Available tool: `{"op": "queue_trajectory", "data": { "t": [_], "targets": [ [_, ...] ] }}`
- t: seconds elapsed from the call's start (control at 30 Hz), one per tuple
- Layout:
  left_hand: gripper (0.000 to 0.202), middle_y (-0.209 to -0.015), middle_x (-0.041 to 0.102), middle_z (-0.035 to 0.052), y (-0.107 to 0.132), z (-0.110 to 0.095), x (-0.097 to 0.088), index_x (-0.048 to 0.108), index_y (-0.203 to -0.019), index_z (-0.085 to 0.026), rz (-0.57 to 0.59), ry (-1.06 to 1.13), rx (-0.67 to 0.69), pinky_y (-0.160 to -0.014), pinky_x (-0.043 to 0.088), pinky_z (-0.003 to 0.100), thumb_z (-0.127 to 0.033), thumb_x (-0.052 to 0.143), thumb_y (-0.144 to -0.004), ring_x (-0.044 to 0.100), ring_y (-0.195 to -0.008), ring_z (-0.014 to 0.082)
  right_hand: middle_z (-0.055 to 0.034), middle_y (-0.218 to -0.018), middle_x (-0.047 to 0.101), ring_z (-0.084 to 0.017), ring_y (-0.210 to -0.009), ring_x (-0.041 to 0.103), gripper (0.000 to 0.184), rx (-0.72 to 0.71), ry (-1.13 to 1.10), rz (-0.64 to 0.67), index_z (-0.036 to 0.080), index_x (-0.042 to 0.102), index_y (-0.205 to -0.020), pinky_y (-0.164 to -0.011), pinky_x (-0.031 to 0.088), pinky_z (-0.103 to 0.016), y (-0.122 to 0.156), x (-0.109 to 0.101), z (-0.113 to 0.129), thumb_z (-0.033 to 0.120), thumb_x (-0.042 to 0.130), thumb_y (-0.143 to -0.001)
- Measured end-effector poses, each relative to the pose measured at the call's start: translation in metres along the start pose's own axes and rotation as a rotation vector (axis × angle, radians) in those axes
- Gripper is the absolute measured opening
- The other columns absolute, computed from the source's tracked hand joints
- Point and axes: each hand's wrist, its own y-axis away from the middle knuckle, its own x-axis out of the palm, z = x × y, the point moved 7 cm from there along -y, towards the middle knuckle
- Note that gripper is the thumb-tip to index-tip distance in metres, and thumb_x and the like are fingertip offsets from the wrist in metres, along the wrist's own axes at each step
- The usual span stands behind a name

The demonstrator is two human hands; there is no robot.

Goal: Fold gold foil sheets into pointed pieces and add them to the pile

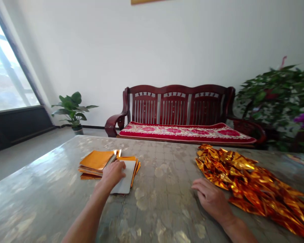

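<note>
Now my left hand point(113, 173) reaches forward, arm stretched out, fingers curled down on the top white-faced sheet point(125, 180) of a paper stack point(97, 162), pressing rather than pinching it. My right hand point(211, 199) lies flat and open on the table point(154, 202), palm down, holding nothing, just beside the heap of folded gold foil pieces point(250, 187). That sheet is pale on top, orange-gold at its edges, its long axis running away from me, slightly rightward.
</note>
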Motion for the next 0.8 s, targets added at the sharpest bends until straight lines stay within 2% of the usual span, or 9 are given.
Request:
{"op": "queue_trajectory", "data": {
  "t": [0.23,0.33,0.5,0.6,0.67,0.73,0.8],
  "targets": [
    [0.012,-0.102,0.073,0.0065,-0.002,-0.002,0.008,0.072,-0.087,-0.022,0.019,-0.034,-0.038,-0.077,0.048,0.028,-0.020,0.064,-0.077,0.067,-0.100,0.0231,-0.0020,-0.083,0.070,-0.016,-0.079,0.068,0.029,0.014,-0.037,0.018,0.024,0.067,-0.078,-0.072,0.054,-0.026,0.001,0.003,-0.001,0.008,0.043,-0.080],
    [0.016,-0.099,0.074,0.0100,-0.002,-0.006,0.009,0.072,-0.080,-0.019,0.022,-0.062,-0.048,-0.075,0.048,0.030,-0.016,0.057,-0.080,0.068,-0.096,0.0243,-0.0018,-0.083,0.070,-0.016,-0.079,0.068,0.028,0.018,-0.041,0.027,0.024,0.067,-0.078,-0.072,0.053,-0.026,0.002,0.004,-0.002,0.008,0.044,-0.080],
    [0.025,-0.103,0.072,0.0138,-0.001,-0.008,0.013,0.072,-0.086,-0.016,0.020,-0.093,-0.014,-0.078,0.048,0.033,-0.018,0.047,-0.087,0.067,-0.099,0.0264,-0.0015,-0.084,0.070,-0.016,-0.080,0.067,0.028,0.014,-0.035,0.053,0.024,0.066,-0.078,-0.073,0.053,-0.026,0.004,0.007,-0.002,0.008,0.043,-0.080],
    [0.019,-0.108,0.070,0.0095,-0.002,-0.005,0.015,0.069,-0.097,-0.020,0.035,-0.072,0.043,-0.080,0.047,0.031,-0.028,0.057,-0.085,0.067,-0.101,0.0240,-0.0013,-0.084,0.070,-0.016,-0.080,0.067,0.028,0.021,-0.041,0.073,0.024,0.066,-0.079,-0.073,0.053,-0.026,0.005,0.009,-0.004,0.007,0.044,-0.079],
    [0.031,-0.114,0.067,0.0066,-0.003,-0.002,0.015,0.066,-0.107,-0.024,0.042,-0.050,0.077,-0.082,0.047,0.029,-0.035,0.068,-0.078,0.065,-0.105,0.0228,-0.0008,-0.084,0.070,-0.015,-0.080,0.067,0.028,0.018,-0.046,0.084,0.023,0.066,-0.079,-0.073,0.052,-0.026,0.005,0.011,-0.004,0.006,0.044,-0.078],
    [0.037,-0.115,0.067,0.0062,-0.006,0.000,0.016,0.065,-0.108,-0.025,0.046,-0.041,0.090,-0.082,0.047,0.028,-0.036,0.072,-0.074,0.064,-0.106,0.0230,-0.0003,-0.083,0.069,-0.015,-0.079,0.067,0.029,0.018,-0.048,0.096,0.023,0.065,-0.078,-0.072,0.052,-0.025,0.006,0.013,-0.005,0.005,0.043,-0.078],
    [0.028,-0.111,0.068,0.0062,-0.009,0.000,0.017,0.066,-0.102,-0.024,0.049,-0.044,0.090,-0.080,0.046,0.029,-0.033,0.070,-0.075,0.065,-0.103,0.0231,-0.0001,-0.083,0.069,-0.014,-0.079,0.067,0.029,0.019,-0.049,0.105,0.023,0.065,-0.078,-0.071,0.051,-0.025,0.006,0.015,-0.005,0.004,0.043,-0.078]
  ]
}}
